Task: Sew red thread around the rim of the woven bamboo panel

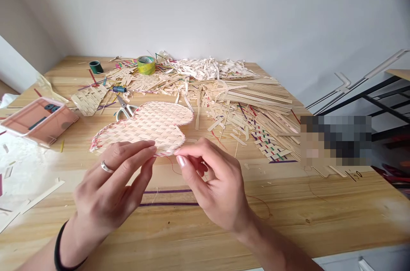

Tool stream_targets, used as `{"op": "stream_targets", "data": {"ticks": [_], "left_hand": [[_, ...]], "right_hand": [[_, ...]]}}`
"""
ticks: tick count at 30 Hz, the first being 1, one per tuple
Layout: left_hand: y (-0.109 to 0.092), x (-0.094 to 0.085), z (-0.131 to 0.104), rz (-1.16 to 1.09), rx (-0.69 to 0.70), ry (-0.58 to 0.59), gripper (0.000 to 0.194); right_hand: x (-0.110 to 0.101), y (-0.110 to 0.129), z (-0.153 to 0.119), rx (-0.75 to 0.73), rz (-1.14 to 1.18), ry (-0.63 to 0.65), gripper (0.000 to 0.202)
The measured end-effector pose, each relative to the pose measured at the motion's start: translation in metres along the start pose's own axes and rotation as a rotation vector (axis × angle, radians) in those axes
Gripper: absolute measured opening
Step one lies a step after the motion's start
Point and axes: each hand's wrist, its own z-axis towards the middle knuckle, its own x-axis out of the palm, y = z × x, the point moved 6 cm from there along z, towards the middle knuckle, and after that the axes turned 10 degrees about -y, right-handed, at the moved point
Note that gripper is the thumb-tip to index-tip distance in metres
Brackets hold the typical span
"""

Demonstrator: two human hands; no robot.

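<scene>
My left hand (112,181), a ring on one finger, grips the near edge of a pale woven bamboo-strip piece (150,123) between thumb and fingers. The piece has a rounded, lobed outline, and its rim is bound in white with red stitches. At the same edge, just right of the left fingertips, my right hand (214,181) has thumb and index finger brought together in a pinch. What lies between them is too small to make out. A thin red thread (173,166) hangs below the rim between the hands and shows again right of my right wrist.
Scissors (124,108) lie behind the woven piece. A pink box (40,119) stands at left. Tape (146,65), a dark green spool (95,67), loose bamboo strips (256,95) and white scraps (208,68) cover the table's back. A pixelated patch hides part of the right side.
</scene>
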Motion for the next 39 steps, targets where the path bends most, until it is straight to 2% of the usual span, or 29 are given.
{"op": "stream_targets", "data": {"ticks": [11,17,25,31,36,39], "left_hand": [[-0.001,0.003,0.003,-0.048,0.001,0.015,0.026],[0.0,0.003,0.003,-0.066,0.001,0.025,0.028],[0.001,0.002,0.002,-0.022,0.011,0.015,0.039],[0.001,0.001,0.005,-0.05,-0.002,-0.003,0.033],[0.001,-0.001,0.005,-0.039,-0.007,-0.021,0.032],[0.002,-0.001,0.004,-0.048,-0.016,-0.026,0.034]], "right_hand": [[0.0,0.001,0.0,-0.028,-0.026,0.012,0.011],[0.004,-0.005,-0.004,0.121,0.071,0.057,0.006],[0.012,-0.01,-0.007,0.222,0.121,0.152,0.005],[0.015,-0.01,-0.009,0.208,0.087,0.208,0.005],[0.013,-0.008,-0.008,0.191,0.084,0.207,0.007],[0.016,-0.008,-0.009,0.181,0.089,0.254,0.005]]}}
